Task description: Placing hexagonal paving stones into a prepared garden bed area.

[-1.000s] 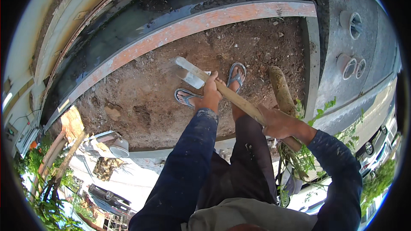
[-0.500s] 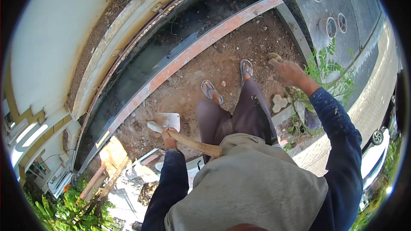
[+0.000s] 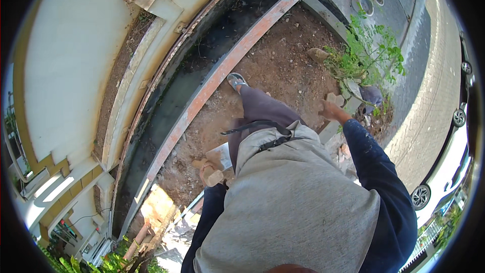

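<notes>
My left hand (image 3: pixel 206 171) is closed around the wooden handle of a hoe (image 3: pixel 221 155). Its pale flat metal blade hangs beside my left leg, and the handle's blunt end points up at me. Over the dirt on my right, my right hand (image 3: pixel 333 111) is empty, its fingers apart, close to some pale hexagonal paving blocks (image 3: pixel 334 100). A brown lump of stone or soil (image 3: pixel 317 54) lies on the ground farther off, beside a leafy green plant (image 3: pixel 371 45). One sandalled foot (image 3: pixel 236 81) shows near the low wall; the other is hidden by my body.
A low reddish wall (image 3: pixel 217 81) borders the dirt, with a dark water-filled channel (image 3: pixel 174 98) beyond it. White buckets (image 3: pixel 365 4) stand on concrete at the far right. Boards and branches (image 3: pixel 151 227) lie at the lower left. Cars (image 3: pixel 437 187) line the paved street.
My right hand has let go of the brown lump and drawn back toward me. My body has turned and one foot has stepped toward the low wall; the hoe has swung with my left hand.
</notes>
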Action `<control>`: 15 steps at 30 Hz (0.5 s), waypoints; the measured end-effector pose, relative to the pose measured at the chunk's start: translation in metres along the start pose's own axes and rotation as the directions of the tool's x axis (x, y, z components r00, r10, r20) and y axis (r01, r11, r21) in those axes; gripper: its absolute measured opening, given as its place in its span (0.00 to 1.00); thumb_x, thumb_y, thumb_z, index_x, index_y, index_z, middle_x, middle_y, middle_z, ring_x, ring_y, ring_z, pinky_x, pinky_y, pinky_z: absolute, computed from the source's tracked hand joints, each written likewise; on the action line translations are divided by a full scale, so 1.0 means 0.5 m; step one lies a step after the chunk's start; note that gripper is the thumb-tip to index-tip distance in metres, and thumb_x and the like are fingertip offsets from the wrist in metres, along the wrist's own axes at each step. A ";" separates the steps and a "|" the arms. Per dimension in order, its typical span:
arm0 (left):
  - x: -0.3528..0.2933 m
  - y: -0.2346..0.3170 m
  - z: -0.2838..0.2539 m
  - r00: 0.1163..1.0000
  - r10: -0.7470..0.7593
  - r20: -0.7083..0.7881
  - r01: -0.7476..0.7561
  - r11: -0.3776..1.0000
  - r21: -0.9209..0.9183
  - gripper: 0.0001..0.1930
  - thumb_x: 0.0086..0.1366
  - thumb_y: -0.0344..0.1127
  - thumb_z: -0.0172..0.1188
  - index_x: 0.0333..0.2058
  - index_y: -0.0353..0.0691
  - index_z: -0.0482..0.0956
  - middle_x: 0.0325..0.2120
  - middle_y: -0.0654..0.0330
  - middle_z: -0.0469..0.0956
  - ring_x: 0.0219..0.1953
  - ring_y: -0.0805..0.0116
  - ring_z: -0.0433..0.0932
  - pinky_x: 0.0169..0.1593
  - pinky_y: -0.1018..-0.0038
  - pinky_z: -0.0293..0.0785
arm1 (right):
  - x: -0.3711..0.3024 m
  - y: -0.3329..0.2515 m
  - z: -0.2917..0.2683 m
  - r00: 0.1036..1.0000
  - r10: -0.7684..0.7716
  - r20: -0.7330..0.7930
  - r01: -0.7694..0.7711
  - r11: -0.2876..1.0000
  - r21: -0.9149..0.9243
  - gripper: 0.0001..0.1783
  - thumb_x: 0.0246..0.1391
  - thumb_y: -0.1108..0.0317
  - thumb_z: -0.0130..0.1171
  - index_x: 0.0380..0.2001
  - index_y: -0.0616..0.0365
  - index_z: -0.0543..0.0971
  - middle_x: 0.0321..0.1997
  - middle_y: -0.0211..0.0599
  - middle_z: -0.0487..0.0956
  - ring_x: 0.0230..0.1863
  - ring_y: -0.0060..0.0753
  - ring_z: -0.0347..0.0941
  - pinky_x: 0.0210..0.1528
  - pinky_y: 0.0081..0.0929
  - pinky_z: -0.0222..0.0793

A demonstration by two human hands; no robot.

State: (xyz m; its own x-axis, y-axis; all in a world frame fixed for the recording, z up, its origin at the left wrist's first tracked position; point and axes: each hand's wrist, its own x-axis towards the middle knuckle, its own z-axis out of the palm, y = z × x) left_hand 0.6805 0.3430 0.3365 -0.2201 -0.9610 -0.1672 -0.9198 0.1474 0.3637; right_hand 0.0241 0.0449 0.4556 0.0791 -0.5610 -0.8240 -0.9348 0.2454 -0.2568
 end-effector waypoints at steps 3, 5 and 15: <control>-0.005 -0.010 0.013 0.945 -0.075 0.320 -0.114 0.839 0.532 0.13 0.62 0.40 0.51 0.36 0.36 0.76 0.25 0.54 0.77 0.27 0.60 0.78 0.32 0.65 0.78 | -0.007 0.003 0.025 1.000 -0.009 0.022 0.009 1.000 0.028 0.37 0.51 0.59 0.65 0.63 0.60 0.68 0.57 0.61 0.76 0.60 0.58 0.72 0.61 0.45 0.67; 0.018 -0.032 0.021 0.907 -0.075 0.415 -0.237 0.723 0.649 0.14 0.62 0.41 0.51 0.36 0.36 0.76 0.26 0.53 0.78 0.28 0.59 0.79 0.32 0.64 0.78 | 0.001 -0.001 0.032 1.000 -0.010 -0.016 0.011 0.999 0.044 0.37 0.50 0.59 0.65 0.62 0.60 0.68 0.55 0.61 0.77 0.59 0.59 0.73 0.60 0.45 0.68; 0.101 -0.048 -0.015 0.642 0.053 0.764 -0.766 0.041 0.641 0.14 0.62 0.43 0.56 0.41 0.40 0.80 0.35 0.50 0.78 0.39 0.49 0.78 0.33 0.44 0.75 | 0.032 -0.047 -0.027 0.948 -0.114 -0.297 0.188 0.954 0.235 0.29 0.54 0.52 0.65 0.54 0.58 0.74 0.45 0.56 0.81 0.49 0.61 0.76 0.52 0.49 0.71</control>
State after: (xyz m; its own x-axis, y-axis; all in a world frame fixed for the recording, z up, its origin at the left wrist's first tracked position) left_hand 0.6939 0.2891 0.3259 -0.4382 -0.4310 -0.7888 -0.0772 0.8924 -0.4446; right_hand 0.0427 0.0198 0.4553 0.0784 -0.7946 -0.6021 -0.7954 0.3142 -0.5182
